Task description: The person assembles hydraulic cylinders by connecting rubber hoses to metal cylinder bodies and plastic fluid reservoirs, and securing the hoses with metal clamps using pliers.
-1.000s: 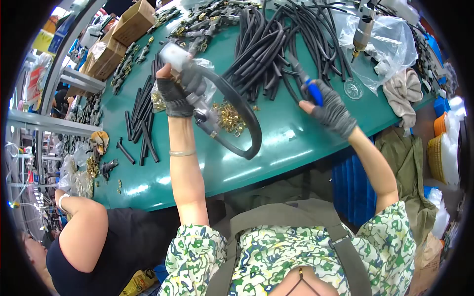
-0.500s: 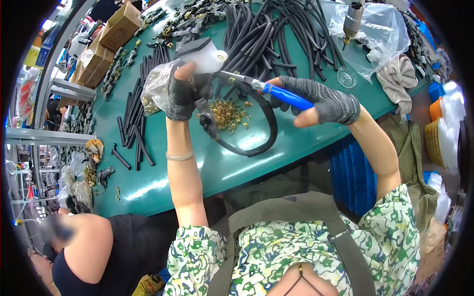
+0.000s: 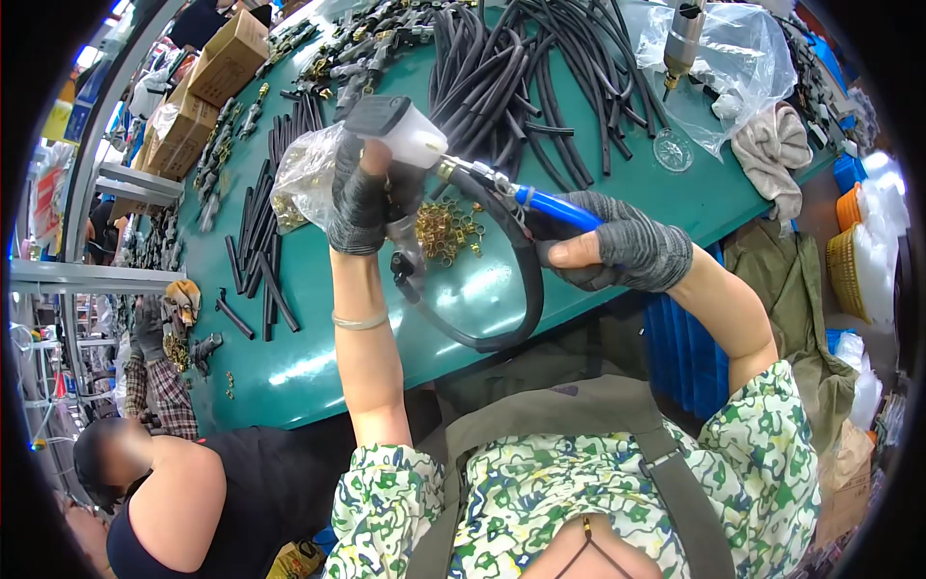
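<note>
My left hand (image 3: 359,207), in a grey fingerless glove, is closed around a white plastic reservoir (image 3: 417,140) with a black cap (image 3: 376,116). A black rubber hose (image 3: 531,280) loops down from beside the reservoir toward a dark fitting (image 3: 405,265) below my left hand. My right hand (image 3: 627,246), gloved the same way, is closed on blue-handled pliers (image 3: 558,206). The plier jaws are at the hose end near the reservoir's spout; whether they bite on a clamp is too small to tell. Beneath, on the table, lies a pile of brass-coloured hose clamps (image 3: 446,234).
Bundles of black hoses (image 3: 482,77) cover the back of the green table (image 3: 318,372). Short hose pieces (image 3: 256,227) and a plastic bag (image 3: 307,174) lie left. A hanging power driver (image 3: 683,43) and a cloth (image 3: 772,150) are right. Another person (image 3: 183,482) sits lower left.
The reservoir has tilted, its cap turning more toward me. My right hand has lowered and closed further round the plier handles. The hose loop hangs lower. A plaid sleeve has appeared at the left.
</note>
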A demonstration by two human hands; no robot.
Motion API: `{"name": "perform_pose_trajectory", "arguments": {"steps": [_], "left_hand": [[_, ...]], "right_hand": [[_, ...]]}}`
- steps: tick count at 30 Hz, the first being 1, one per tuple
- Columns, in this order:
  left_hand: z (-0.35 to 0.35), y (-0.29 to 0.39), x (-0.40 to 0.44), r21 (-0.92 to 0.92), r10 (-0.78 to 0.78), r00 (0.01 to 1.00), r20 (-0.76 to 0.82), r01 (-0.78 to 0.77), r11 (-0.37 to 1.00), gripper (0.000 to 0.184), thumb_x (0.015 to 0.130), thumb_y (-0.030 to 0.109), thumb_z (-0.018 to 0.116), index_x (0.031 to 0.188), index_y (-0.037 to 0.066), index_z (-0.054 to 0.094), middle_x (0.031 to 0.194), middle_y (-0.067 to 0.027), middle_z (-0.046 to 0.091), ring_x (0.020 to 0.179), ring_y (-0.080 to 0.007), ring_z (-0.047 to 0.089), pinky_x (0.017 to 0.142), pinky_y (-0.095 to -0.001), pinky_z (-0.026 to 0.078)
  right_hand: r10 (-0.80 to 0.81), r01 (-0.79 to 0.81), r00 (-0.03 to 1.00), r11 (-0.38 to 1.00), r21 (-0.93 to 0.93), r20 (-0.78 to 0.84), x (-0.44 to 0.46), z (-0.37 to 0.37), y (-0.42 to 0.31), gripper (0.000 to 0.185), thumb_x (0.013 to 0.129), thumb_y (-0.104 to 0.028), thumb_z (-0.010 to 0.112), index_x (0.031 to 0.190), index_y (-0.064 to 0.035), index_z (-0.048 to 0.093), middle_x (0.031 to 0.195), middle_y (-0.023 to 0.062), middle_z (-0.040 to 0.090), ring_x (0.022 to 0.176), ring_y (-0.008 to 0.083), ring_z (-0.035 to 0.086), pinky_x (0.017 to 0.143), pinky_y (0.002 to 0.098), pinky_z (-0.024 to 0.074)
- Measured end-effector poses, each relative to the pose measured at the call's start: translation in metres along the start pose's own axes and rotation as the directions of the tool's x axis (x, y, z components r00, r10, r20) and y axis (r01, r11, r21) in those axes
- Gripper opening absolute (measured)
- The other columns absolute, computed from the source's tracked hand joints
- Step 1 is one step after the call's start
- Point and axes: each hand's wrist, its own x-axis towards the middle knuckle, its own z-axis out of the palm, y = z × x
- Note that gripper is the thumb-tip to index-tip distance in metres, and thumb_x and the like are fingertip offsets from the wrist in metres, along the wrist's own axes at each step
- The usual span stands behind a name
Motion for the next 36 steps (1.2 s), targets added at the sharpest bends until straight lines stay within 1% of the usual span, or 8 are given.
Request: {"name": "perform_pose_trajectory", "arguments": {"steps": [8,11,13,16,17,19,24,36], "left_hand": [[0.0,-0.005,0.003,-0.005,0.066,0.998,0.005,-0.066,0.998,0.056,0.078,0.053,0.064,0.101,0.004,0.055,0.06,0.0017,0.05,0.042,-0.0055,0.039,0.037,-0.0195,0.026],[-0.019,-0.014,0.003,0.084,0.02,0.989,-0.147,-0.008,0.996,0.061,0.075,0.061,0.063,0.1,0.006,0.054,0.062,0.003,0.048,0.047,-0.0055,0.043,0.04,-0.02,0.03],[-0.005,0.007,0.008,-0.068,-0.016,0.971,-0.237,0.0,0.998,0.045,0.083,0.054,0.059,0.087,0.01,0.049,0.054,0.0065,0.028,0.041,-0.0058,0.027,0.038,-0.0225,0.024],[-0.006,0.009,0.018,-0.065,0.03,0.864,-0.502,-0.073,0.995,0.043,0.084,0.049,0.06,0.086,0.009,0.045,0.053,0.0055,0.029,0.042,-0.006,0.028,0.038,-0.0221,0.025],[0.0,0.009,0.017,-0.05,0.052,0.841,-0.539,-0.093,0.994,0.042,0.084,0.048,0.061,0.086,0.009,0.045,0.053,0.0051,0.03,0.042,-0.006,0.028,0.037,-0.0224,0.025],[0.016,0.014,0.018,-0.015,0.091,0.796,-0.599,-0.125,0.992,0.042,0.084,0.045,0.063,0.086,0.007,0.044,0.053,0.0045,0.031,0.042,-0.0059,0.03,0.036,-0.023,0.026],[0.008,0.009,0.021,0.166,0.15,0.701,-0.697,-0.046,0.985,0.038,0.085,0.038,0.064,0.088,0.006,0.044,0.057,0.0002,0.044,0.044,-0.0084,0.041,0.036,-0.0228,0.033],[-0.01,-0.021,0.021,-0.277,-0.205,0.754,-0.624,0.032,0.96,0.031,0.085,0.03,0.065,0.075,0.007,0.047,0.06,-0.0017,0.046,0.05,-0.0124,0.046,0.044,-0.0257,0.041]], "right_hand": [[0.035,-0.039,0.997,0.997,0.062,0.07,0.007,-0.01,0.005,0.058,0.069,-0.028,0.074,0.115,-0.0021,0.05,0.076,0.0013,0.049,0.062,0.0081,0.045,0.052,0.022,0.0369],[-0.101,0.106,0.994,0.981,-0.161,0.035,-0.003,-0.017,0.007,0.06,0.072,-0.033,0.071,0.119,-0.0036,0.051,0.082,0.0006,0.051,0.074,0.0091,0.05,0.059,0.0236,0.0435],[-0.249,0.157,0.96,0.862,-0.483,-0.132,-0.011,-0.025,0.011,0.071,0.067,-0.034,0.074,0.124,-0.0028,0.045,0.089,0.0037,0.052,0.078,0.015,0.052,0.072,0.0311,0.0474],[-0.67,0.175,0.738,0.306,-0.936,-0.081,-0.016,0.001,0.025,0.067,0.064,-0.028,0.074,0.119,-0.0021,0.046,0.093,0.0133,0.053,0.082,0.0245,0.057,0.075,0.0361,0.0468],[-0.71,0.231,0.702,0.162,-0.959,0.05,-0.016,0.005,0.029,0.066,0.063,-0.025,0.074,0.118,-0.0018,0.046,0.094,0.0166,0.054,0.084,0.0283,0.058,0.075,0.0375,0.0468],[-0.597,0.2,0.801,0.204,-0.958,0.04,-0.019,0.016,0.038,0.064,0.062,-0.023,0.071,0.116,-0.0018,0.046,0.095,0.0192,0.053,0.085,0.0356,0.056,0.075,0.0422,0.046],[-0.621,-0.114,0.783,-0.086,-0.99,-0.037,-0.012,0.006,0.056,0.07,0.055,-0.021,0.07,0.117,-0.003,0.045,0.097,0.0182,0.051,0.087,0.035,0.053,0.074,0.0422,0.0438],[-0.718,-0.223,0.695,-0.275,-0.935,0.045,0.004,-0.022,0.059,0.07,0.06,-0.016,0.07,0.124,-0.0054,0.044,0.102,0.0166,0.052,0.093,0.0328,0.053,0.084,0.0414,0.0416]]}}
